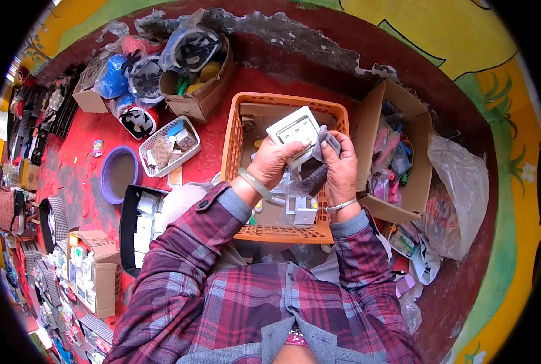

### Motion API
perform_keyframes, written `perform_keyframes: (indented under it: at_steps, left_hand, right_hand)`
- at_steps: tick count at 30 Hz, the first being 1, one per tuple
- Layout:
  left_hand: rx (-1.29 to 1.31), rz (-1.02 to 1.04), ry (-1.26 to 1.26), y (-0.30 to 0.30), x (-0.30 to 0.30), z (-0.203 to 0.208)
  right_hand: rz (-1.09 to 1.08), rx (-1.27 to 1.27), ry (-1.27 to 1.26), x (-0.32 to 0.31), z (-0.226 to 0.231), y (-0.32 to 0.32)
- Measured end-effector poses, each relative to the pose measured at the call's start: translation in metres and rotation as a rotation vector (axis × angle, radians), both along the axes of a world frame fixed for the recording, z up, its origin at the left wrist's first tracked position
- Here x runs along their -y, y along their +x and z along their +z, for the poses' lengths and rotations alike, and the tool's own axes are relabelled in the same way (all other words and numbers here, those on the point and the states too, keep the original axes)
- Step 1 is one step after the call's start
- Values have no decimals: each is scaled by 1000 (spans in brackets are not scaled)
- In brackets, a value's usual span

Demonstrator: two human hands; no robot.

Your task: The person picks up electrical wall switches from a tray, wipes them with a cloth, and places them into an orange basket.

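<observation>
My left hand [271, 164] grips a white rectangular panel [297, 126], its thumb across the front. A dark-outlined inset with small green marks shows on the panel's face; its exact kind I cannot make out. Pinched in my right hand [342, 168] is a grey cloth [311, 182], which hangs down and meets the panel's right edge. Both hands are above an orange plastic basket [229, 141]. Inside it lie a white boxy piece [305, 212] and some clear plastic, partly hidden by my hands and the cloth.
Right of the basket stands an open cardboard box [397, 209] of colourful items, beside a clear plastic bag [464, 200]. To the left are a white basket [155, 170], a purple basin [108, 188] and a black box [126, 233]. Another cardboard box [191, 109] holds wrapped helmets behind.
</observation>
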State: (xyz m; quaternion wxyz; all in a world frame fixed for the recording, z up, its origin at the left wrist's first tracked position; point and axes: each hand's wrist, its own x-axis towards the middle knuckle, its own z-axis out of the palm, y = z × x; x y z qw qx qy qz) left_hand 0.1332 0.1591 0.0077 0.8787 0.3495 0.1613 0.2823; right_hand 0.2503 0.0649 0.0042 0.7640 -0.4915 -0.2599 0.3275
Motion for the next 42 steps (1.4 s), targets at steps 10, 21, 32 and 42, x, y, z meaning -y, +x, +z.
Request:
perform_keyframes:
  at_steps: [10,21,32,42]
  left_hand:
    - [-58,-277,246,-7,7,7]
    - [-447,-226,787,-3,8,-12]
    - [-279,-261,414,-4,9,-8]
    - [-321,-8,1358,0,7,-27]
  right_hand:
    - [48,288,-12,7,21,13]
    - [-46,1194,-137,1,24,4]
    - [-5,1060,-193,-5,13,13]
    - [53,1258,-70,-3,15,-7]
